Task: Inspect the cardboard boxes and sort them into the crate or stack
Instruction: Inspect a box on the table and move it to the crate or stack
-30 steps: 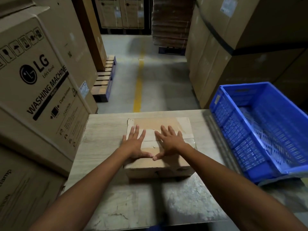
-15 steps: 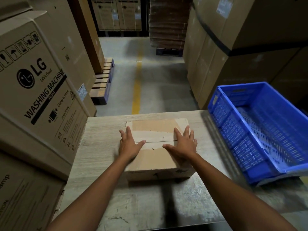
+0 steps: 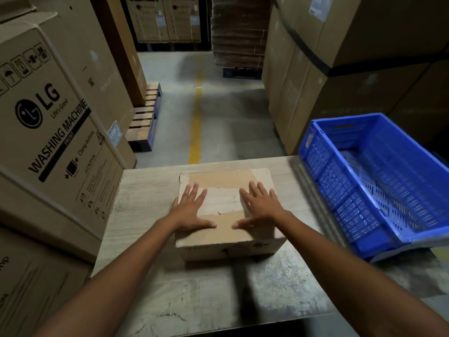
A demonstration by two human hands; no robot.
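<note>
Cardboard box (image 3: pixel 224 232) sits on the middle of the wooden table (image 3: pixel 145 190), its top and near face in view and its other sides hidden. The left hand (image 3: pixel 190 209) and right hand (image 3: pixel 260 205) both lie flat on the top with fingers straight and spread. They grasp nothing, and the thumbs point toward each other without meeting. The palms cover parts of a pale torn label and the tan tape, so any damage beneath them cannot be judged. Whether the hands press down or only rest there is unclear. Small dark marks on the near face are too dim to read. To the right, just beside the table, the blue crate (image 3: pixel 340 190) stands tilted. Its far right end is cut off by the frame, and what supports it is hard to make out. A large washing machine carton (image 3: pixel 56 132) stands close on the left, cut off at the edge. Beyond the table, a yellow floor line (image 3: pixel 195 122) runs toward dim stacks of cartons.
</note>
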